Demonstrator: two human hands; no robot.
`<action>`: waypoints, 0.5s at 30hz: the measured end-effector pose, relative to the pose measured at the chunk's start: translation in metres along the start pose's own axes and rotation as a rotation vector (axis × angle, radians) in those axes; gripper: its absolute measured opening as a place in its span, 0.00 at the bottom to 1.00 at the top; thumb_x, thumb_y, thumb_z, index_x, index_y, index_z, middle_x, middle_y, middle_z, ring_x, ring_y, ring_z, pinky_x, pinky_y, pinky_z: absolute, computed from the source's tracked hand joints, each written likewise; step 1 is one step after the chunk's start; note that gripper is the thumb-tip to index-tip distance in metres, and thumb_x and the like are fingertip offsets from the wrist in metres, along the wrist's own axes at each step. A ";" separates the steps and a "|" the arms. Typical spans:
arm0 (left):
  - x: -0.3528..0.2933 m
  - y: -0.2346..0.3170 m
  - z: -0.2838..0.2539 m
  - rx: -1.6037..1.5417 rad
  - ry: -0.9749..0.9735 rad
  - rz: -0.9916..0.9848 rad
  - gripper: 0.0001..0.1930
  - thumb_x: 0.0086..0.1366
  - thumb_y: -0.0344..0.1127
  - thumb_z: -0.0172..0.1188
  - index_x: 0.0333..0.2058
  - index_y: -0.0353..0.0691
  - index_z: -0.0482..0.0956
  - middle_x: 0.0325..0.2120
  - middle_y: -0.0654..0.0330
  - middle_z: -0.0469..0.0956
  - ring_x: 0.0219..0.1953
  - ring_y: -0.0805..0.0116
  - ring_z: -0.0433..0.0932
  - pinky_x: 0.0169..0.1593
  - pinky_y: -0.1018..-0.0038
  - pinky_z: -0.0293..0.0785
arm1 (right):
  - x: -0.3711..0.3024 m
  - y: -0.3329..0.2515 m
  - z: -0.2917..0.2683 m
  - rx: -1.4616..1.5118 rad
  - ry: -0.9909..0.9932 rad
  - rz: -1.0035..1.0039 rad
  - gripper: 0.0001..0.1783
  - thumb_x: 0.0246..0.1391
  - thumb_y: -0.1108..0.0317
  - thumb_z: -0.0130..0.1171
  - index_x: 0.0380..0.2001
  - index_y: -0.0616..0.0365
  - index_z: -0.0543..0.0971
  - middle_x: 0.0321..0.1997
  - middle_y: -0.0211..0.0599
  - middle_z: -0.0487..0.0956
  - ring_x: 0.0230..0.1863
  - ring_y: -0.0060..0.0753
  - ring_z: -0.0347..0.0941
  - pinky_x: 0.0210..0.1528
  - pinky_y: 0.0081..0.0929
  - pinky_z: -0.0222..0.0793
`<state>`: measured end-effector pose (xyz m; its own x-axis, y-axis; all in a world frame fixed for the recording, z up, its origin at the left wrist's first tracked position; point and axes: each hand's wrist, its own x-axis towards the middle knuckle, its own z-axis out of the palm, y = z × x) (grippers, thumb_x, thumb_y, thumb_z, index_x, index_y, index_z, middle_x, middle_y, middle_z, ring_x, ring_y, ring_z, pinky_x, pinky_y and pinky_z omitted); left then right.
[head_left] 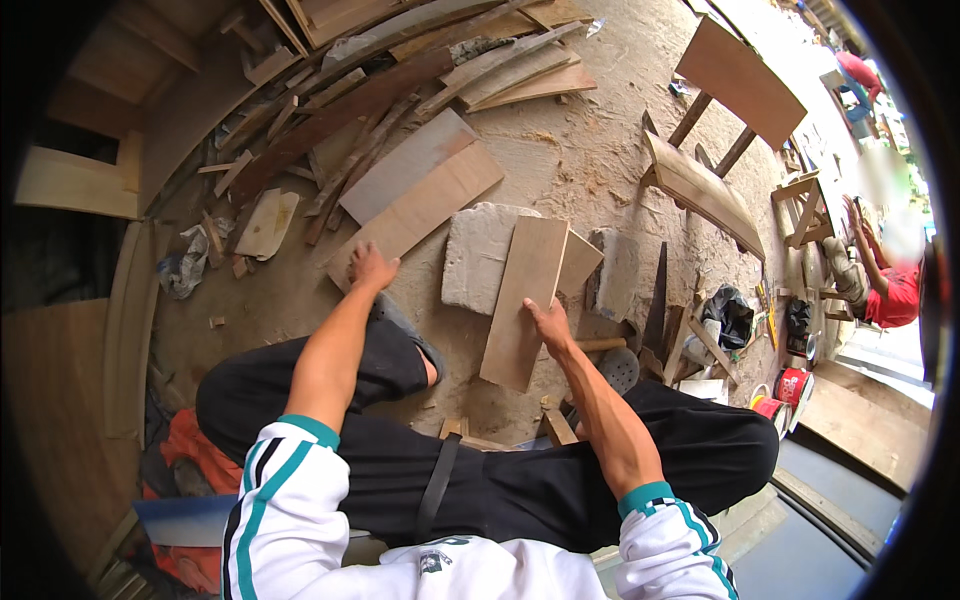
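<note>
My right hand (pixel 547 322) grips the right edge of a flat wooden board (pixel 527 295), thumb on its top face. This board lies slanted over a pale concrete block (pixel 480 255), and a shorter wood piece (pixel 580 262) shows from behind its right edge. My left hand (pixel 372 268) is at the near end of a longer wooden plank (pixel 430 205) on the ground, fingers bent over it. A greyish board (pixel 408 165) lies alongside that plank on its far side. Another grey block (pixel 613 268) stands to the right.
Scrap planks (pixel 400 60) are heaped at the far left. An unfinished wooden chair (pixel 715 180) lies at the far right. A dark pointed strip (pixel 656 300), offcuts and red-white cans (pixel 793 388) are at the right. A person in red (pixel 893 295) sits beyond.
</note>
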<state>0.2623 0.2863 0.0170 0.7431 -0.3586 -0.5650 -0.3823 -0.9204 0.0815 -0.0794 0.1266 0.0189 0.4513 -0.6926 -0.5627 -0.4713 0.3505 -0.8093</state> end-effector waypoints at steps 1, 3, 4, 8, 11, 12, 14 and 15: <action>0.008 -0.007 -0.001 0.018 0.015 -0.018 0.45 0.60 0.58 0.60 0.68 0.43 0.50 0.69 0.51 0.46 0.70 0.50 0.46 0.69 0.51 0.49 | 0.005 0.006 -0.001 -0.037 0.024 0.008 0.23 0.57 0.61 0.63 0.50 0.66 0.75 0.44 0.42 0.80 0.44 0.32 0.75 0.47 0.31 0.71; 0.021 -0.028 -0.002 0.065 0.042 -0.061 0.51 0.58 0.61 0.60 0.70 0.44 0.43 0.71 0.51 0.41 0.72 0.50 0.39 0.70 0.50 0.43 | 0.013 0.014 0.001 -0.089 0.030 0.026 0.23 0.58 0.60 0.63 0.49 0.67 0.75 0.43 0.42 0.80 0.43 0.32 0.75 0.46 0.31 0.70; 0.026 -0.035 -0.001 0.048 0.031 -0.068 0.52 0.57 0.62 0.60 0.70 0.44 0.43 0.71 0.51 0.40 0.72 0.51 0.38 0.70 0.50 0.42 | 0.016 0.017 0.001 -0.105 0.018 0.034 0.23 0.58 0.61 0.63 0.49 0.67 0.75 0.43 0.43 0.80 0.42 0.32 0.75 0.46 0.32 0.70; 0.038 -0.037 -0.004 0.026 0.012 -0.065 0.56 0.53 0.67 0.62 0.70 0.44 0.43 0.70 0.50 0.42 0.72 0.49 0.41 0.68 0.47 0.44 | 0.023 0.039 -0.005 -0.232 0.102 0.010 0.22 0.58 0.61 0.62 0.47 0.70 0.76 0.42 0.44 0.81 0.41 0.34 0.76 0.45 0.32 0.71; 0.036 -0.027 -0.019 0.040 -0.034 -0.056 0.53 0.52 0.68 0.62 0.67 0.43 0.52 0.69 0.49 0.47 0.70 0.48 0.47 0.66 0.48 0.50 | 0.023 0.045 -0.015 -0.219 0.052 0.030 0.29 0.56 0.55 0.63 0.50 0.70 0.71 0.46 0.53 0.80 0.48 0.44 0.76 0.50 0.36 0.70; 0.034 -0.024 -0.026 0.054 -0.056 -0.053 0.51 0.52 0.68 0.63 0.65 0.42 0.55 0.68 0.49 0.49 0.69 0.48 0.48 0.66 0.49 0.52 | 0.020 0.044 -0.018 -0.212 0.031 0.038 0.33 0.55 0.52 0.64 0.50 0.71 0.69 0.47 0.58 0.79 0.50 0.49 0.77 0.52 0.38 0.69; 0.031 -0.029 -0.028 0.053 -0.003 -0.026 0.47 0.52 0.68 0.63 0.62 0.41 0.61 0.64 0.48 0.56 0.66 0.48 0.55 0.63 0.51 0.57 | 0.015 0.033 -0.013 -0.241 0.032 0.045 0.32 0.55 0.53 0.64 0.51 0.70 0.69 0.47 0.58 0.79 0.50 0.49 0.76 0.53 0.38 0.69; 0.030 -0.044 -0.026 0.045 0.076 -0.010 0.46 0.52 0.68 0.63 0.60 0.41 0.64 0.61 0.47 0.61 0.63 0.47 0.60 0.61 0.52 0.60 | 0.009 0.020 -0.002 -0.256 0.020 0.045 0.32 0.55 0.53 0.64 0.51 0.71 0.69 0.47 0.58 0.79 0.50 0.49 0.76 0.53 0.38 0.69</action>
<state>0.3157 0.3115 0.0181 0.7860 -0.3616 -0.5014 -0.3973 -0.9169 0.0383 -0.0862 0.1267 -0.0020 0.4117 -0.6931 -0.5917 -0.6679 0.2122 -0.7133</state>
